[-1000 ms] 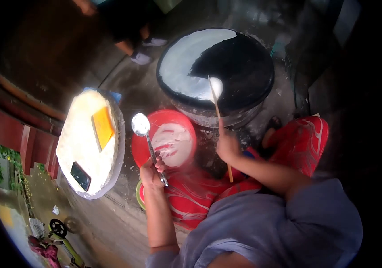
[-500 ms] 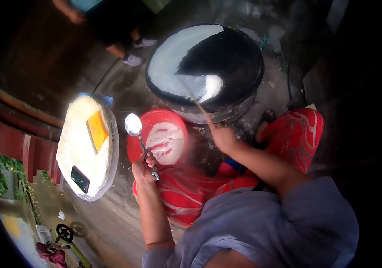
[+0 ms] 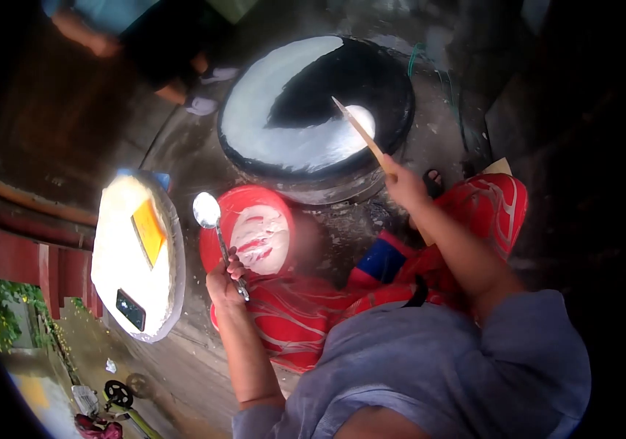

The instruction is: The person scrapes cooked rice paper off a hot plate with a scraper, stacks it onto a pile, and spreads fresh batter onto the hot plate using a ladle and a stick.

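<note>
My right hand is closed round the handle of a wooden spreader. The spreader's blade reaches over a round black griddle, by a thick mound of white batter. Thin batter coats the griddle's left and near side; its far right is bare. In my left hand is a metal ladle, its whitish bowl raised over the left rim of a red basin. White batter with streaks of red showing through lies in the basin.
At left stands a round pale stack bearing a yellow flat piece and a phone. Another person stands beyond, at upper left. Red patterned cloth covers my legs. A green scooter-like thing lies lower left.
My right hand has swung the spreader to the right and away, carrying batter across the near part of the griddle. My left hand keeps the ladle over the basin. The whole view has shifted slightly.
</note>
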The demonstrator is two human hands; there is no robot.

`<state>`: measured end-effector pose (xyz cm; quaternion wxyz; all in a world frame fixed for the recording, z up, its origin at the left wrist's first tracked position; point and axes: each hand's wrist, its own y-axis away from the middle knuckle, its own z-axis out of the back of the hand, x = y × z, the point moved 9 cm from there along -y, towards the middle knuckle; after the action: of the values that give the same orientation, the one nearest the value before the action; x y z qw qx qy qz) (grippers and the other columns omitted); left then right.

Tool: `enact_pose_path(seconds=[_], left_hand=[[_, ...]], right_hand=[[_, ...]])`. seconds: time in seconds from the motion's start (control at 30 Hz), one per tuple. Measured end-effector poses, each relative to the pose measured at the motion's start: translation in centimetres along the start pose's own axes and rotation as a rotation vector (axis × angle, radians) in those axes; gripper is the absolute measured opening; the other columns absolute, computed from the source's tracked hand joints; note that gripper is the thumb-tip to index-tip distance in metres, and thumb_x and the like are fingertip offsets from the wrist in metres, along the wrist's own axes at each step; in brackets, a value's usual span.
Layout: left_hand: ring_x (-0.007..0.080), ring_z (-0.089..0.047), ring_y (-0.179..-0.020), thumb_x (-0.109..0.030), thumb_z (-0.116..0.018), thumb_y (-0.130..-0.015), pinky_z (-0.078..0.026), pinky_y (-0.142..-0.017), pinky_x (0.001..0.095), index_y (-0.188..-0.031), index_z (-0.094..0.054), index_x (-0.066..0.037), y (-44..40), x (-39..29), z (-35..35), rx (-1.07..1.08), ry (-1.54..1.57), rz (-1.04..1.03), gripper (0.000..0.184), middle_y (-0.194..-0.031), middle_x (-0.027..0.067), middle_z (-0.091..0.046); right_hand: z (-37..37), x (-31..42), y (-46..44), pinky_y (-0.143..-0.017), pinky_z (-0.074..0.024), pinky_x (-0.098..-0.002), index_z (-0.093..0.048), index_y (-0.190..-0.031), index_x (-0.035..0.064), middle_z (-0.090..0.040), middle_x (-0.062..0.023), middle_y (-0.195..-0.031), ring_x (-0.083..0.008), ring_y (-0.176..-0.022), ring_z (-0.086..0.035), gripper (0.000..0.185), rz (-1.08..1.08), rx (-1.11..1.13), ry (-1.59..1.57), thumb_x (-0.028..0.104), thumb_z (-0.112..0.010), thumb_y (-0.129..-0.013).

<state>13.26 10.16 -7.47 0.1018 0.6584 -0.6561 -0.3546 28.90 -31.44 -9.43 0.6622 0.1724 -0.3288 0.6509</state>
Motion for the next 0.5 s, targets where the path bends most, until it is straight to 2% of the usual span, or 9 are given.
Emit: enact_pose_path(seconds=[0.03, 0.1, 0.13, 0.2, 0.27, 0.3, 0.33, 0.4, 0.5], left_hand=[[0.0115, -0.041, -0.054, -0.009, -0.032, -0.091, -0.037, -0.045, 0.0232, -0.107, -0.044, 0.009, -0.1, 0.0, 0.0, -0.006, 0.032, 0.005, 0.027, -0.076, 0.0084, -0.047], [0.0115, -0.041, -0.054, -0.009, -0.033, -0.091, -0.037, -0.045, 0.0236, -0.107, -0.044, 0.009, -0.3, -0.1, 0.0, -0.013, 0.036, 0.008, 0.026, -0.076, 0.0080, -0.047], [0.0116, -0.042, -0.054, -0.009, -0.033, -0.091, -0.037, -0.045, 0.0240, -0.107, -0.044, 0.008, -0.5, -0.2, -0.2, -0.018, 0.041, 0.010, 0.026, -0.076, 0.0077, -0.047], [0.0121, -0.042, -0.055, -0.010, -0.033, -0.092, -0.037, -0.045, 0.0245, -0.107, -0.045, 0.008, -0.6, -0.2, -0.2, -0.023, 0.065, 0.029, 0.027, -0.077, 0.0074, -0.047], [0.0125, -0.042, -0.055, -0.011, -0.033, -0.092, -0.038, -0.045, 0.0246, -0.107, -0.045, 0.009, -0.5, 0.1, -0.8, -0.010, 0.084, 0.047, 0.027, -0.077, 0.0073, -0.047], [0.0129, -0.043, -0.055, -0.011, -0.033, -0.092, -0.038, -0.045, 0.0246, -0.107, -0.044, 0.009, -0.7, 0.0, -0.7, -0.022, 0.075, 0.038, 0.027, -0.076, 0.0074, -0.047], [0.0129, -0.043, -0.055, -0.011, -0.033, -0.092, -0.038, -0.045, 0.0246, -0.107, -0.044, 0.009, -0.7, 0.1, -0.5, -0.030, 0.074, 0.043, 0.027, -0.076, 0.0074, -0.047], [0.0130, -0.043, -0.055, -0.012, -0.032, -0.093, -0.038, -0.045, 0.0248, -0.106, -0.044, 0.008, -0.9, 0.0, -0.6, -0.038, 0.081, 0.040, 0.027, -0.076, 0.0074, -0.046], [0.0130, -0.043, -0.055, -0.014, -0.033, -0.094, -0.038, -0.044, 0.0246, -0.104, -0.044, 0.008, -1.6, -0.2, -0.6, -0.050, 0.078, 0.024, 0.026, -0.076, 0.0074, -0.046]], right_hand=[[0.5, 0.8, -0.1, -0.057, -0.0483, -0.0416, -0.045, -0.131, 0.0240, -0.062, -0.0162, -0.074, -0.0328, -0.061, -0.060, 0.053, -0.003, 0.000, 0.002, 0.010, -0.052, -0.080], [-2.5, 0.3, 2.3, -0.060, -0.0495, -0.0387, -0.057, -0.119, 0.0258, -0.063, -0.0155, -0.077, -0.0297, -0.064, -0.061, 0.043, -0.532, 0.356, -0.558, 0.014, -0.057, -0.078], [-1.8, 2.4, 2.8, -0.059, -0.0499, -0.0370, -0.057, -0.118, 0.0293, -0.063, -0.0128, -0.076, -0.0265, -0.063, -0.061, 0.047, 0.151, 0.042, -0.189, 0.012, -0.060, -0.075], [1.1, 6.6, 4.7, -0.055, -0.0493, -0.0385, -0.056, -0.119, 0.0334, -0.063, -0.0109, -0.074, -0.0261, -0.060, -0.060, 0.052, 0.332, 0.163, -0.009, 0.009, -0.058, -0.073], [3.3, 2.9, 2.9, -0.054, -0.0485, -0.0402, -0.053, -0.122, 0.0337, -0.062, -0.0092, -0.072, -0.0265, -0.058, -0.060, 0.059, 0.261, 0.110, 0.204, 0.006, -0.057, -0.070], [3.5, -0.4, 1.2, -0.055, -0.0484, -0.0405, -0.049, -0.126, 0.0325, -0.061, -0.0106, -0.072, -0.0275, -0.059, -0.060, 0.063, 0.088, 0.186, 0.215, 0.006, -0.057, -0.070], [4.5, -1.9, -0.4, -0.055, -0.0482, -0.0405, -0.049, -0.127, 0.0294, -0.060, -0.0109, -0.069, -0.0279, -0.060, -0.059, 0.060, 0.148, 0.117, 0.251, 0.007, -0.056, -0.072], [6.8, -1.3, -3.4, -0.057, -0.0487, -0.0392, -0.055, -0.121, 0.0260, -0.061, -0.0126, -0.071, -0.0292, -0.063, -0.060, 0.049, 0.080, 0.050, 0.368, 0.009, -0.056, -0.075], [5.0, -2.2, -4.2, -0.060, -0.0485, -0.0373, -0.061, -0.113, 0.0221, -0.063, -0.0155, -0.081, -0.0314, -0.069, -0.061, 0.036, -0.139, 0.091, -0.121, 0.016, -0.058, -0.077]])
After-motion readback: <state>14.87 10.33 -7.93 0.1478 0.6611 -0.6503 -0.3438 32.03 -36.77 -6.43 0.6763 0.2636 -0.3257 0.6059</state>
